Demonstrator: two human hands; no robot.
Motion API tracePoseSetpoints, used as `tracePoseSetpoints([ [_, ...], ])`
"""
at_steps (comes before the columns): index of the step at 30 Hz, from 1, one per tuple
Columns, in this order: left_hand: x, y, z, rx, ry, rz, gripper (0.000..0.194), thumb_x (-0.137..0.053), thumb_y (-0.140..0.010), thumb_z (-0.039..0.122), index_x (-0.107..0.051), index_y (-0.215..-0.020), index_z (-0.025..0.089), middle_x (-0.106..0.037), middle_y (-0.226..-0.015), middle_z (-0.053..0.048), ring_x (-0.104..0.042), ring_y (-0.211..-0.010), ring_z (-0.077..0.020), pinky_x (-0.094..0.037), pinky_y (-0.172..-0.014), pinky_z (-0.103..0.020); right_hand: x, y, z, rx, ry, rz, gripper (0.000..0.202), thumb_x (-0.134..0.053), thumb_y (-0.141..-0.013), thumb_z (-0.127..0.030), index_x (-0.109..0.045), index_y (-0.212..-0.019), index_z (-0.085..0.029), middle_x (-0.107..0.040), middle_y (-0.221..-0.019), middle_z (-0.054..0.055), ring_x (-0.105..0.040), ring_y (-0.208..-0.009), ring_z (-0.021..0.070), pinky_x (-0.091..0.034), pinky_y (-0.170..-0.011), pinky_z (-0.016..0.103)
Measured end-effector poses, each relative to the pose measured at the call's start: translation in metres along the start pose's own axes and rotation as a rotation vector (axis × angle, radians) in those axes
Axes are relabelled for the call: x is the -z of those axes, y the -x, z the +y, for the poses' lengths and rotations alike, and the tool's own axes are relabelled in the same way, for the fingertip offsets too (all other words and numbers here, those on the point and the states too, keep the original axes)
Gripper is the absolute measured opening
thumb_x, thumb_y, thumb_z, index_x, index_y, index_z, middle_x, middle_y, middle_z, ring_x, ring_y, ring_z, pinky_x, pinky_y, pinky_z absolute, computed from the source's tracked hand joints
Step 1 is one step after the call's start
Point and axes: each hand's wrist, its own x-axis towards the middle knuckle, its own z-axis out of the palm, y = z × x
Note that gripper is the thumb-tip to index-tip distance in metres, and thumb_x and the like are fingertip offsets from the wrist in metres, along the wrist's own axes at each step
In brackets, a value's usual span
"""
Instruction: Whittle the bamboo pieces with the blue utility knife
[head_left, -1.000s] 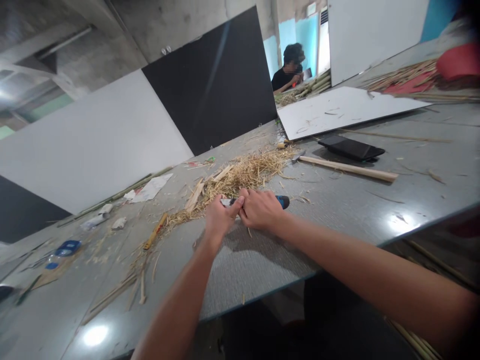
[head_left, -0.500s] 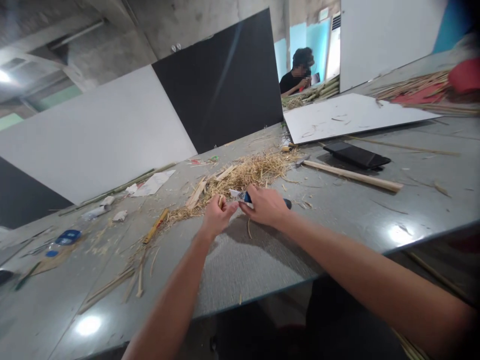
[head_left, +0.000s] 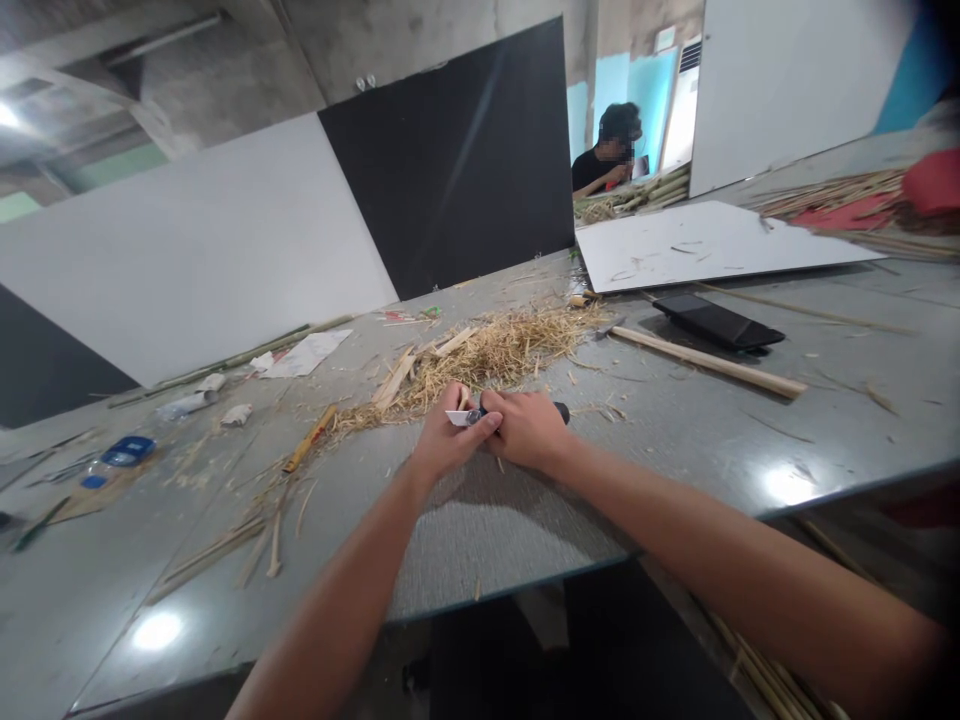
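My right hand [head_left: 531,428] is wrapped round the handle of a utility knife [head_left: 458,418]. The pale blade points left across my left hand, and the dark handle end sticks out to the right. My left hand [head_left: 441,443] pinches a small pale strip of wood or bamboo [head_left: 464,396], mostly hidden by the fingers. Its thumb reaches over to the knife and the right hand's fingers. Both hands meet just in front of a heap of straw-coloured shavings [head_left: 517,345] on the grey table [head_left: 517,530].
A hammer-like tool [head_left: 709,362] with a wooden handle and a black phone-like device [head_left: 718,322] lie to the right. Left are a yellow tool [head_left: 309,440], loose strips [head_left: 210,555] and a blue-lidded container [head_left: 129,451]. A white board [head_left: 720,245] lies behind; a person [head_left: 611,150] sits beyond.
The knife and my right hand have come left and slightly down, so the two hands now touch and the blade lies over my left hand. The view has shifted slightly.
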Motion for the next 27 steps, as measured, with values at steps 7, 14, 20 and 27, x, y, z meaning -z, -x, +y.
tracePoseSetpoints([
  [7,-0.0033,0.0016,0.0016,0.017,-0.103,0.043,0.035,-0.057,-0.079,0.053,-0.043,-0.090,0.022,-0.049,-0.076,0.002,-0.046,-0.066,-0.0135,-0.036,-0.062,-0.026,-0.0031,-0.0009,0.0002,-0.026,0.018,-0.009,0.029,-0.043,-0.087,-0.035,-0.057,-0.105,-0.017,-0.071,-0.091,0.010,-0.065,-0.075,0.0253,-0.034,-0.059,0.031],
  [14,-0.0030,0.0012,0.0045,-0.006,-0.085,0.052,0.031,-0.059,-0.080,0.049,-0.051,-0.087,0.021,-0.056,-0.077,0.001,-0.050,-0.069,-0.0130,-0.036,-0.063,-0.025,-0.0039,-0.0013,-0.0002,-0.042,0.019,-0.008,0.033,-0.040,-0.088,-0.033,-0.057,-0.111,-0.017,-0.071,-0.090,0.010,-0.065,-0.078,0.0266,-0.036,-0.061,0.032],
  [20,-0.0024,0.0003,0.0044,0.023,-0.163,0.068,0.037,-0.061,-0.076,0.052,-0.041,-0.073,0.021,-0.044,-0.065,0.005,-0.041,-0.060,-0.0112,-0.030,-0.057,-0.024,-0.0029,-0.0017,0.0020,-0.029,0.025,-0.016,0.027,-0.041,-0.087,-0.032,-0.059,-0.103,-0.018,-0.070,-0.089,0.008,-0.065,-0.077,0.0250,-0.034,-0.060,0.031],
  [27,-0.0032,0.0020,0.0045,0.062,-0.195,0.080,0.044,-0.059,-0.076,0.057,-0.033,-0.069,0.022,-0.036,-0.061,0.006,-0.035,-0.057,-0.0115,-0.026,-0.053,-0.025,-0.0021,-0.0019,0.0026,-0.023,0.030,-0.017,0.026,-0.043,-0.086,-0.036,-0.058,-0.099,-0.019,-0.070,-0.086,0.008,-0.065,-0.072,0.0240,-0.031,-0.057,0.030],
])
